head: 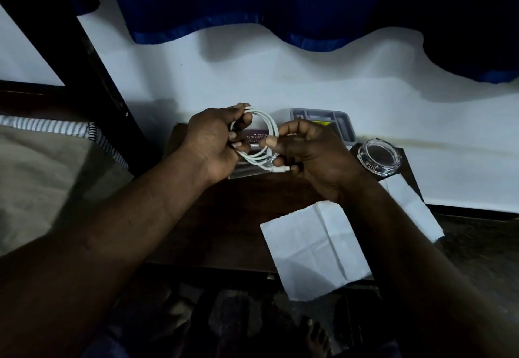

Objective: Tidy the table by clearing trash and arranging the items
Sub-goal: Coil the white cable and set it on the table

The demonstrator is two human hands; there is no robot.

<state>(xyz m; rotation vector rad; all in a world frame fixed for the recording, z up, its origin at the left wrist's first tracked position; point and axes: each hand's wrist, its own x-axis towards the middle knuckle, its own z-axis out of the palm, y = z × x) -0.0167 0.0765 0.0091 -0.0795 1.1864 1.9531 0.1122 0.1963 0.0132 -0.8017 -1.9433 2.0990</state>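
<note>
A white cable (269, 124), wound into a small coil, is held above the dark wooden table (224, 217). My left hand (216, 141) grips the coil's left side, fingers curled through the loop. My right hand (314, 155) pinches the coil's right side with thumb and forefinger, and the cable's plug end (280, 169) lies under its lower fingers. A white creased paper sheet (311, 248) lies on the table's near right edge. A second white paper (412, 203) sits at the right edge, partly behind my right forearm.
A clear glass ashtray (379, 158) stands at the table's far right corner. A grey compartment tray (325, 121) sits at the back by the white wall. A maroon printed item (258, 136) lies under the coil. A bed with a striped cloth (56, 127) is at left.
</note>
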